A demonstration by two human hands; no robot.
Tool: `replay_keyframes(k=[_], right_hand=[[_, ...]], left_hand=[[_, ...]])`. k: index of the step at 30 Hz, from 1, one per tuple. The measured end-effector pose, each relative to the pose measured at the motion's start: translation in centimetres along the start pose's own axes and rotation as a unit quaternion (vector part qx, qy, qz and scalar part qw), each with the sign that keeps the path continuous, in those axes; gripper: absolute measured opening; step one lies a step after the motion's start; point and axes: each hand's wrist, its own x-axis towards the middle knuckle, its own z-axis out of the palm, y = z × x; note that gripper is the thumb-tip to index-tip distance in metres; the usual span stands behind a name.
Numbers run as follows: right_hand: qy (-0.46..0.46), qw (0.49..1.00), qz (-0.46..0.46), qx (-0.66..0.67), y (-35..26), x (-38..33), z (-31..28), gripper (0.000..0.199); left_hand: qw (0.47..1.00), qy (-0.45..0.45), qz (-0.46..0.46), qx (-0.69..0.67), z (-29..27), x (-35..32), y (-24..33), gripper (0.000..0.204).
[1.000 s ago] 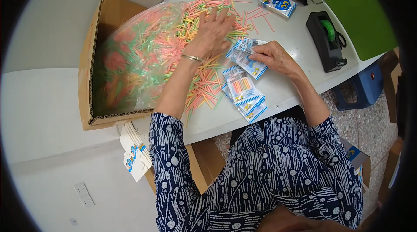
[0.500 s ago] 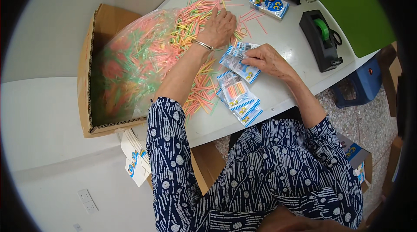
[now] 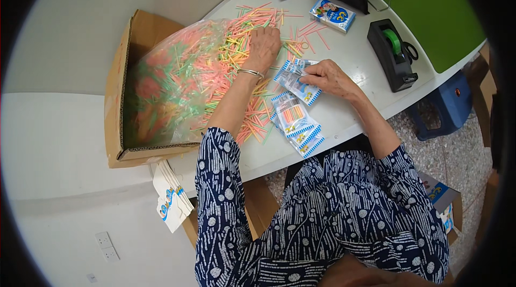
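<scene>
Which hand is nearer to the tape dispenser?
Right: the right hand holds a packet left of the tape dispenser; the left hand is farther left, at loose pastel sticks.

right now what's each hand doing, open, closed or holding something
Left hand: curled over the loose pastel sticks; whether it grips any can't be told.
Right hand: closed, pinching a blue-and-white plastic packet.

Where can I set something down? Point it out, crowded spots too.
The widest bare patch of white table lies between the right hand, the black tape dispenser and the blue-and-white box. A narrower strip runs between the colored sticks and the near edge, left of the packets. Crowded: around the left hand, amid sticks by the cardboard box.
</scene>
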Motion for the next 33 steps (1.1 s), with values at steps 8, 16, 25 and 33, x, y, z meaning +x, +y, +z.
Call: replay_keyframes(k=[8, 16, 25, 33], right_hand=[[0.004, 0.998, 0.04, 0.04, -0.3, -0.2, -0.1, 0.031], [0.003, 0.999, 0.033, 0.004, -0.8, -0.1, -0.1, 0.031], [0.005, 0.999, 0.042, 0.004, -0.6, -0.2, 0.0, 0.029], [0.011, 0.999, 0.035, 0.015, -0.6, -0.2, -0.1, 0.029]], left_hand=[[0.995, -0.058, 0.074, -0.02, -3.6, -2.4, -2.1, 0.026], [0.979, -0.189, 0.05, -0.065, -6.7, -5.1, -3.1, 0.054], [0.938, -0.266, 0.091, 0.201, -6.7, -2.4, 0.8, 0.068], [0.956, -0.168, 0.091, 0.223, -3.0, -2.2, -0.6, 0.043]])
